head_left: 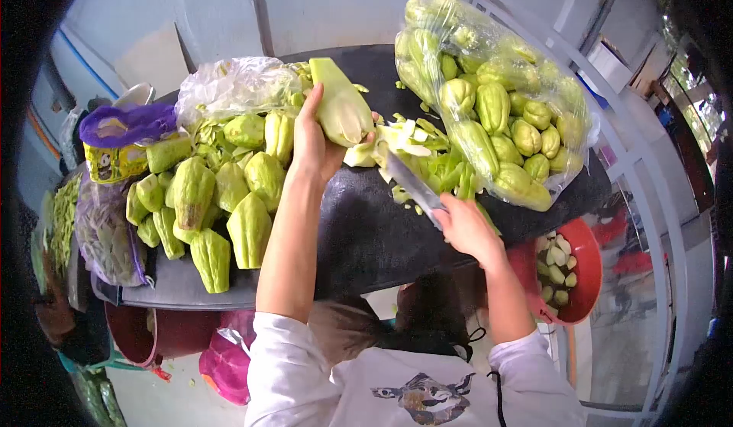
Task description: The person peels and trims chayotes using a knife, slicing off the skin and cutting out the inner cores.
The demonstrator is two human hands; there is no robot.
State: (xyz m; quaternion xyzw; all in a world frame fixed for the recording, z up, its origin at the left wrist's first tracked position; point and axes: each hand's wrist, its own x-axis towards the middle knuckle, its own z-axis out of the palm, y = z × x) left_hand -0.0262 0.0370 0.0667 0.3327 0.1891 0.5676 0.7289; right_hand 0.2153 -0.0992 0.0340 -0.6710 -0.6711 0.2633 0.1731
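Note:
My left hand is wrapped round a pale, partly peeled chayote, held tilted above the dark table. In my right hand is a knife, its blade pointing up and left toward the chayote's lower end. The blade tip appears close to the chayote; whether it touches I cannot tell. Beneath and beside the blade lies a heap of green peelings and pale cut pieces. Left of my forearm sits a pile of unpeeled chayotes.
A clear plastic bag full of chayotes rests at the back right. A red bucket with pale pieces stands below the table's right edge. At left are a purple mesh bag, a yellow packet and a crumpled plastic bag.

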